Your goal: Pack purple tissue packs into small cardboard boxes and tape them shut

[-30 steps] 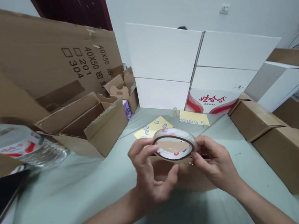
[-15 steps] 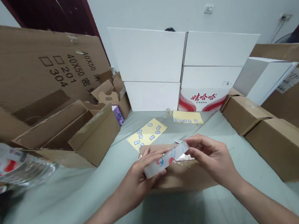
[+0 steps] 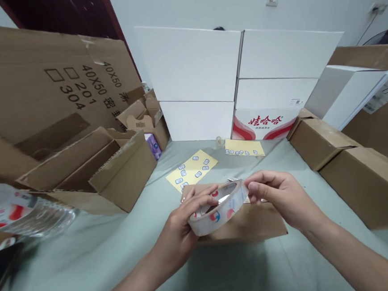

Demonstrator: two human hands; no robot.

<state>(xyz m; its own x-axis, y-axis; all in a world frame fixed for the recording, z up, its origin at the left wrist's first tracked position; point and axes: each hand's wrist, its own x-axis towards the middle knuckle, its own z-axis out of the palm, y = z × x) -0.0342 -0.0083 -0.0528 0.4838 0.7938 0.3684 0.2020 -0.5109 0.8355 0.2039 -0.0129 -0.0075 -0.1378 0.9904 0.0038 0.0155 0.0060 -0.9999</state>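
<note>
A: Left hand (image 3: 178, 231)?

B: Closed on the tape roll (image 3: 219, 209). Fingers curl over the near-left part of the rim, thumb underneath. Firm hold.

A: Right hand (image 3: 279, 197)?

B: Thumb and forefinger pinch narrowly at the roll's upper right edge; the other fingers are folded in behind. Cannot tell whether a loose tape end is between them.

A: Where does the roll sit?

B: In the air between both hands, tilted, its open centre facing up and away. Clear tape, with red and blue marks on the core. It hangs just over a flat brown box (image 3: 255, 220), which lies about mid-worktop, a little toward the near edge. Contact between roll and box is not clear.

A: Around it?

B: The pale green worktop (image 3: 104, 255) carries a yellow sticker sheet (image 3: 192, 170) just beyond the flat box, and a second sheet (image 3: 244, 147) nearer the far edge. White cartons (image 3: 193, 65) are stacked along the far edge. An open cardboard box (image 3: 117, 175) stands toward the left edge, with a big printed carton (image 3: 50, 89) leaning behind it. A plastic bottle (image 3: 23, 215) lies at the near left corner, blurred. Closed brown boxes (image 3: 325, 140) line the right edge.
</note>
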